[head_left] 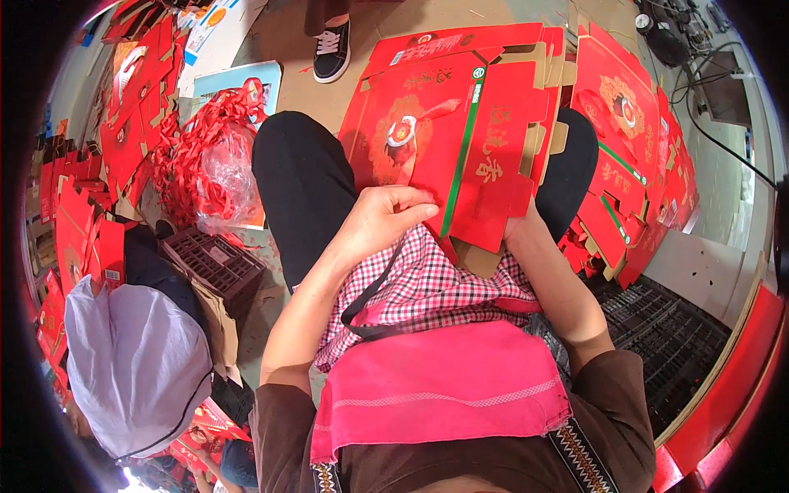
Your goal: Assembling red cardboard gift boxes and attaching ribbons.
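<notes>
A flat red cardboard carton (420, 131) with a green stripe and gold print lies tilted across my lap and knees, its cut flaps along the right side. My left hand (386, 215) rests at the carton's lower left edge, fingers bent and drawn near the thumb; whatever they pinch is hidden. My right hand (523, 227) reaches behind the carton's lower right flaps, its fingers out of sight beneath the card. Under both hands bunches a pink checked apron (411, 283) with a dark strap.
A heap of red ribbons (205, 148) and clear plastic lies left of my knee, beside a brown crate (215, 264). More flattened red cartons (612, 115) stack on the right, above black crates (662, 345). A person's shoe (331, 54) stands ahead; a person in a pale hat (136, 361) is lower left.
</notes>
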`<act>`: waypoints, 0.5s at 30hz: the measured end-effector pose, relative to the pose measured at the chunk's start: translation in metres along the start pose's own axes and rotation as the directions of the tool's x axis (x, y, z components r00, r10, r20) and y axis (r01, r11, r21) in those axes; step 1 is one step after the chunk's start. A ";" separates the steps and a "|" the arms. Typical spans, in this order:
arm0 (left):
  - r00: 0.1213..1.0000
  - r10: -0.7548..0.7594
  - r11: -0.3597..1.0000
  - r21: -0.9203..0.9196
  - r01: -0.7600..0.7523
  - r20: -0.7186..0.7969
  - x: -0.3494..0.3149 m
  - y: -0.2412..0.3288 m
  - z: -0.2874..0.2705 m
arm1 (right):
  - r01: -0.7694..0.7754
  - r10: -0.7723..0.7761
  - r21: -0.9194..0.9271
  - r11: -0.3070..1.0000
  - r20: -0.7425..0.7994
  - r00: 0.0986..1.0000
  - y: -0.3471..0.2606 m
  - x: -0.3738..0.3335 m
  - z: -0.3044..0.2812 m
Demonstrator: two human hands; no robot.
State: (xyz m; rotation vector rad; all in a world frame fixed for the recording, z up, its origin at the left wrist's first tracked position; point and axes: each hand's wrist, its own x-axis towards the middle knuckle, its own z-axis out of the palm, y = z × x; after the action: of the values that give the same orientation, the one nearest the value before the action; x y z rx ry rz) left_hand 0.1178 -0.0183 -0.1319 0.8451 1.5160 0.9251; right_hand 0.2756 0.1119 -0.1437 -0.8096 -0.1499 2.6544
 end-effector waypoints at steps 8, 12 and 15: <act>0.995 0.080 0.983 -0.160 -0.089 -0.064 0.009 -0.015 0.004 | -0.084 0.053 0.187 0.979 0.166 0.985 -0.003 0.008 -0.019; 0.975 0.107 0.947 -0.281 -0.159 -0.194 0.013 -0.019 0.016 | -0.038 0.030 0.130 0.991 0.064 0.998 -0.001 0.006 -0.017; 0.988 -0.145 0.915 -0.373 0.156 0.059 0.012 -0.015 0.004 | 0.042 -0.042 -0.007 0.999 -0.159 0.986 0.000 0.006 -0.019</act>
State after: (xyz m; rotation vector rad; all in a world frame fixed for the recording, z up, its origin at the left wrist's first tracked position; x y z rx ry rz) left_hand 0.1198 -0.0138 -0.1508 0.4546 1.2987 1.0405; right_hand 0.2815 0.1143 -0.1620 -1.0043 -0.1292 2.5382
